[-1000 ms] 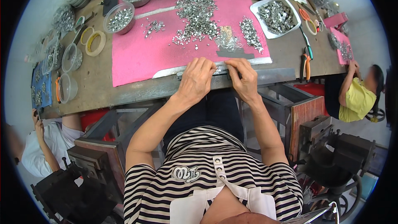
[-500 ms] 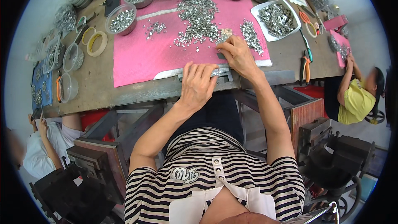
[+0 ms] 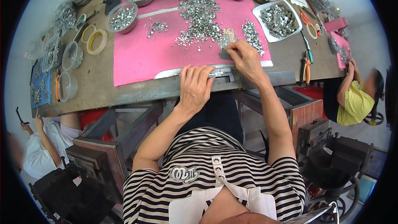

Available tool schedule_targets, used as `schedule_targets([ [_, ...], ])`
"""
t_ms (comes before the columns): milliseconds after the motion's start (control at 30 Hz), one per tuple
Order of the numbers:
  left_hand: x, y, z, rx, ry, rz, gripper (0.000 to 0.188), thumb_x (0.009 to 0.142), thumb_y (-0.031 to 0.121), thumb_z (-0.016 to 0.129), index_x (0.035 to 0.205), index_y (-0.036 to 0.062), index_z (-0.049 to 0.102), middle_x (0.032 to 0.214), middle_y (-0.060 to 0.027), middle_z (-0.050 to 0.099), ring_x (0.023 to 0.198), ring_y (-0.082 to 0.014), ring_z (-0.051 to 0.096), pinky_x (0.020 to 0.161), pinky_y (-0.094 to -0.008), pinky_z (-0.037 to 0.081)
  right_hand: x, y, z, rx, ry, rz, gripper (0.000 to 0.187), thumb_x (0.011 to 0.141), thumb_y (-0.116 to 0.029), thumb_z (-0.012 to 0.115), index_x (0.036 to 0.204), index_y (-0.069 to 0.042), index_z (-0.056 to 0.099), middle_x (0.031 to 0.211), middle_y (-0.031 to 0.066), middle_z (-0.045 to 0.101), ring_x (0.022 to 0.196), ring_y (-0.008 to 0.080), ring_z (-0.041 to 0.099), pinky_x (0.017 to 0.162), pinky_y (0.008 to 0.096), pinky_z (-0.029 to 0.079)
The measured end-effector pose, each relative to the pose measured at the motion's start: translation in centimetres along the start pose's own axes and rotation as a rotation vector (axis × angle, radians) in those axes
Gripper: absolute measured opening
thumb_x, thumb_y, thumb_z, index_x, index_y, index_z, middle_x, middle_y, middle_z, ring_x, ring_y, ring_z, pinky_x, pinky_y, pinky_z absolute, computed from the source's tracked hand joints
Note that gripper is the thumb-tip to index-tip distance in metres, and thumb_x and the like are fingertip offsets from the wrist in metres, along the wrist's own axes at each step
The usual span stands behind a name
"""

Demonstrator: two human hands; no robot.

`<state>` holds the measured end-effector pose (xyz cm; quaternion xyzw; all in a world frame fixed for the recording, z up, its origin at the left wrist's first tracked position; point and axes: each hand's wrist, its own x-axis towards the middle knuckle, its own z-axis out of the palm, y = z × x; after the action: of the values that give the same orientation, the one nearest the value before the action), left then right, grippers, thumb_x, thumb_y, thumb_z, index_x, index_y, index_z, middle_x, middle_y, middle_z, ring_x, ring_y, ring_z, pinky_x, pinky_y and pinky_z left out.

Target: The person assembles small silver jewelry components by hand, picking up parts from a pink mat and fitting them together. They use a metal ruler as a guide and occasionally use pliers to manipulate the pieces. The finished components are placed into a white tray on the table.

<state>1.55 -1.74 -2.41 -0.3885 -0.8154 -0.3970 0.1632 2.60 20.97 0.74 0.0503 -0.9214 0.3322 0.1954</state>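
My left hand (image 3: 194, 88) rests at the table's front edge, its fingers bent together over a narrow grey metal fixture (image 3: 223, 76). Part of that fixture is hidden under the fingers. To the right, my right hand (image 3: 247, 61) hovers low over the front of the pink mat (image 3: 137, 64), thumb and forefinger pinched together. Whatever lies between those fingertips is too small to make out. Beyond the hands spreads a heap of small silvery metal pieces (image 3: 200, 18), with a smaller pile (image 3: 252, 35) to its right. A small tan patch (image 3: 228, 34) lies between the two piles.
Tubs of metal pieces (image 3: 122, 18) line the mat's far side. A white dish (image 3: 277, 20) sits right, near orange-handled pliers (image 3: 306, 67). Tape rolls (image 3: 97, 42) and clear cups (image 3: 67, 87) stand left. Co-workers sit left (image 3: 43, 147) and right (image 3: 355, 101).
My right hand has shifted slightly right and toward me, still pinched. My left hand stays on the fixture. At left, the co-worker's hand has come up from the table with a dark tool.
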Motion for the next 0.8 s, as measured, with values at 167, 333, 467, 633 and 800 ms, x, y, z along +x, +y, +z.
schedule_targets([
  [167,0.1,0.0,-0.1,-0.004,0.017,0.013,0.037,0.086,0.007,0.076,0.121,0.0045,0.064,0.112,-0.0117,0.068,0.105,-0.0314,0.063,0.101,-0.0469,0.042,-2.6,-2.7,0.7,0.216,-0.031,0.078,0.006,0.095,0.0,0.068,0.098,0.003,0.066,0.1,0.0134,0.069,0.092,0.0247,0.069,0.081,0.0354,0.053],
  [333,0.0,0.0,0.1,-0.013,0.014,0.007,0.038,0.085,0.007,0.076,0.121,0.0039,0.063,0.112,-0.0117,0.068,0.104,-0.0312,0.063,0.098,-0.0452,0.041,-4.6,-3.4,2.4,0.269,0.013,0.083,0.007,0.095,0.001,0.066,0.1,0.003,0.062,0.101,0.0144,0.068,0.093,0.027,0.067,0.085,0.0362,0.052],
  [467,0.0,0.0,0.1,-0.008,0.03,0.004,0.038,0.085,0.007,0.076,0.121,0.004,0.063,0.112,-0.0116,0.068,0.103,-0.0308,0.063,0.096,-0.0448,0.041,-4.7,-3.7,2.4,0.204,0.006,0.035,0.009,0.094,0.003,0.065,0.1,0.002,0.06,0.101,0.0156,0.067,0.093,0.0306,0.066,0.084,0.0378,0.052],
  [633,0.0,0.1,0.1,-0.017,0.037,0.005,0.037,0.085,0.006,0.076,0.121,0.0041,0.064,0.112,-0.0114,0.068,0.103,-0.0306,0.063,0.096,-0.0445,0.041,-4.6,-3.9,2.5,0.142,0.035,-0.028,0.011,0.092,0.005,0.065,0.101,0.001,0.059,0.099,0.0158,0.066,0.091,0.033,0.065,0.082,0.0397,0.051],
  [800,0.0,0.1,0.2,-0.016,0.04,0.008,0.038,0.085,0.005,0.076,0.12,0.0044,0.064,0.112,-0.011,0.068,0.104,-0.0304,0.062,0.096,-0.0445,0.041,-4.8,-3.8,2.8,0.008,0.041,-0.118,0.015,0.09,0.008,0.064,0.102,0.001,0.058,0.098,0.0157,0.063,0.09,0.0345,0.063,0.08,0.0418,0.051],
])
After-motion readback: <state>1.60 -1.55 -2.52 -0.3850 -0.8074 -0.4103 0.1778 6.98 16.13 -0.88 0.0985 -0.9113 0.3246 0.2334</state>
